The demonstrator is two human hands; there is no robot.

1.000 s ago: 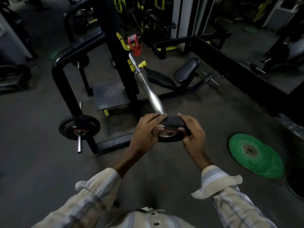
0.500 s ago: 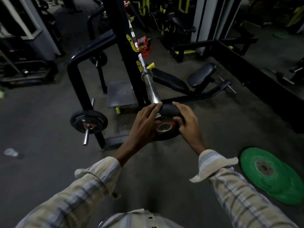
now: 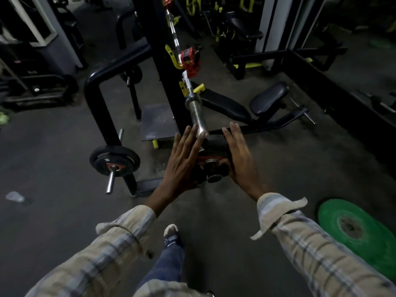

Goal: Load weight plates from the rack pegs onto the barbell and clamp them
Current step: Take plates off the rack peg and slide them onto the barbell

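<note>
Palms flat, fingers straight: my left hand (image 3: 183, 160) and right hand (image 3: 240, 155) press against opposite sides of the black weight plate (image 3: 214, 146), neither one curled around it. The plate sits between my palms on the end of the barbell (image 3: 198, 116), whose steel sleeve runs away from my fingertips and up toward the rack. Just below my palms, the bar's end cap shows through the plate's red-ringed centre. Farther up the bar from my fingertips, a red clamp (image 3: 190, 62) sits on the shaft beside a yellow hook of the black rack upright (image 3: 156, 67). Well off to the left of my left hand, another black plate (image 3: 114, 160) hangs on a rack peg (image 3: 110, 183). Down to the right of my right wrist, a green plate (image 3: 360, 234) lies flat on the floor. Beyond my right hand's fingertips stands a black padded bench (image 3: 267, 100).
</note>
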